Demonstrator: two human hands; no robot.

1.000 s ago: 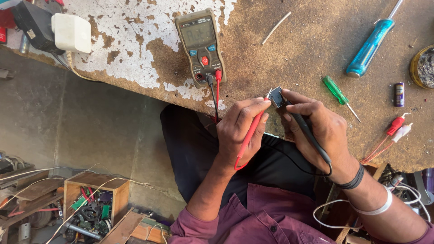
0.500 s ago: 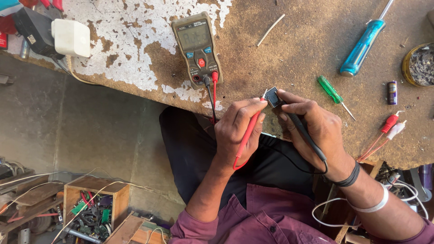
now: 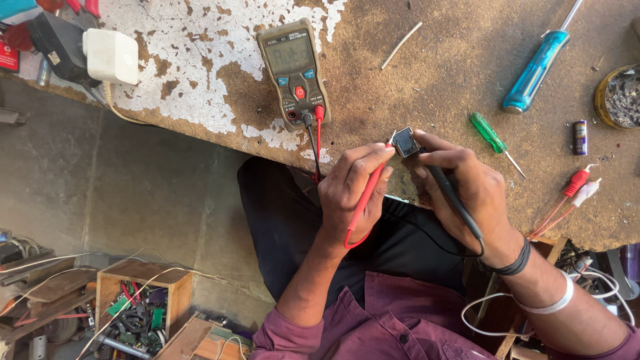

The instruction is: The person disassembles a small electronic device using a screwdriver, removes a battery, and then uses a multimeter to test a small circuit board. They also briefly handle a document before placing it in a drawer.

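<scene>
Worn brown bench [image 3: 433,73], peeling white paint: multimeter [image 3: 295,70], blue screwdriver [image 3: 537,70], green screwdriver [image 3: 490,133], battery [image 3: 580,137].

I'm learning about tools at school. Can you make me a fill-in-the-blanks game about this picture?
1. The left hand holds a probe coloured ____.
2. The right hand holds a black probe and a small ____ part.
3. The big screwdriver on the workbench has a ____ handle.
4. Both probe wires plug into the bottom of the ____, which lies above the hands.

Missing words: red; square; blue; meter
</scene>
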